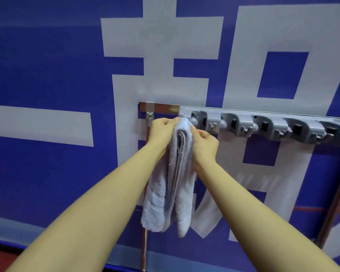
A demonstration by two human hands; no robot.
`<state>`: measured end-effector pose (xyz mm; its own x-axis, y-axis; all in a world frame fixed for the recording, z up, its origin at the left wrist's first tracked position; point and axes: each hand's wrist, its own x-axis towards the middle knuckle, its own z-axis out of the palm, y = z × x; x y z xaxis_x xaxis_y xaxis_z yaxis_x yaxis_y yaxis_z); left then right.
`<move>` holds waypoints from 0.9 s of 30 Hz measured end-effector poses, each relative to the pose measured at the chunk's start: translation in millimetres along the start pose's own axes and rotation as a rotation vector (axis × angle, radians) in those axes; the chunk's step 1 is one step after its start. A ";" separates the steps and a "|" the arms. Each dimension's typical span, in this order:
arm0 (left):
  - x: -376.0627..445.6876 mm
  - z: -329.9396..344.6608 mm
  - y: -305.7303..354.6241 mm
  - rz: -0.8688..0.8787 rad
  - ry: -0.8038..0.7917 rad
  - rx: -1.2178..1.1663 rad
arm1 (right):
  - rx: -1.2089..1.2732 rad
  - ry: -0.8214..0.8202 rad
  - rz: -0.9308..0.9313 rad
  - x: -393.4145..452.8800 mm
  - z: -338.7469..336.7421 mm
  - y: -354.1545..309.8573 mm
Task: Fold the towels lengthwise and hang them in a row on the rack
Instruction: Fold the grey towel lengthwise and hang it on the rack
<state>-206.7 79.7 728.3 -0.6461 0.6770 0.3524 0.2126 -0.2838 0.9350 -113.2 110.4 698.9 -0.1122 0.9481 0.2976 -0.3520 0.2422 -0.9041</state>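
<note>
A pale blue towel (175, 185), folded into a long narrow strip, hangs down from my two hands in front of the wall. My left hand (162, 132) grips its top edge from the left. My right hand (203, 142) pinches the same top from the right. The towel's top sits just at the left end of a grey rack (267, 124), which has several clamp slots and small hooks in a row. No towel hangs on the rack's slots.
The rack is fixed to a metal frame (161, 107) with a vertical pole (145, 250) on the left and a slanted pole (336, 203) on the right. Behind stands a blue banner (47, 75) with large pale characters. A red floor strip (0, 252) shows at bottom left.
</note>
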 end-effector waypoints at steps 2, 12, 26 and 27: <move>-3.1 2.2 -3.3 -0.026 0.000 -0.070 | 0.008 -0.016 0.017 -1.8 -0.8 -1.3; -43.5 -9.7 -9.1 0.222 0.157 -0.096 | -0.028 -0.077 -0.161 -44.6 -32.2 13.1; -78.7 -20.1 -23.9 0.413 0.028 0.233 | -0.168 -0.154 -0.349 -48.2 -43.0 3.2; -80.1 -18.7 -25.7 0.446 0.061 0.273 | -0.147 -0.141 -0.353 -46.7 -44.1 1.1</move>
<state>-174.1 20.0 675.3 -0.4894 0.4877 0.7230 0.6543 -0.3427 0.6741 -67.4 75.5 670.5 -0.1384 0.7663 0.6275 -0.2561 0.5843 -0.7701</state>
